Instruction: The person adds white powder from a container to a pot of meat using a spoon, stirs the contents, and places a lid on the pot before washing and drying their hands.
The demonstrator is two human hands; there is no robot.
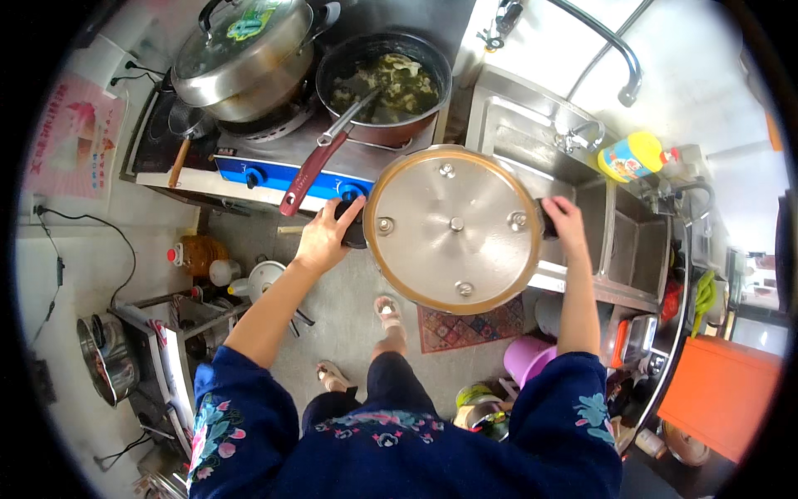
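Observation:
A large round metal lid, which looks like a pressure cooker's, is held level in front of me. It has a brownish ring at its rim, a central knob and several small fittings on its shiny face. My left hand grips the black handle at its left side. On the opposite side, my right hand is closed on the other black handle. Whether a pot body hangs beneath the lid is hidden. Just beyond it, a pan of greenish liquid food sits on the gas stove, its red handle pointing towards me.
A lidded steel pot occupies the left burner, beside a wooden-handled strainer. To the right lie a steel sink and a yellow bottle. A pink bucket and a patterned mat are on the floor.

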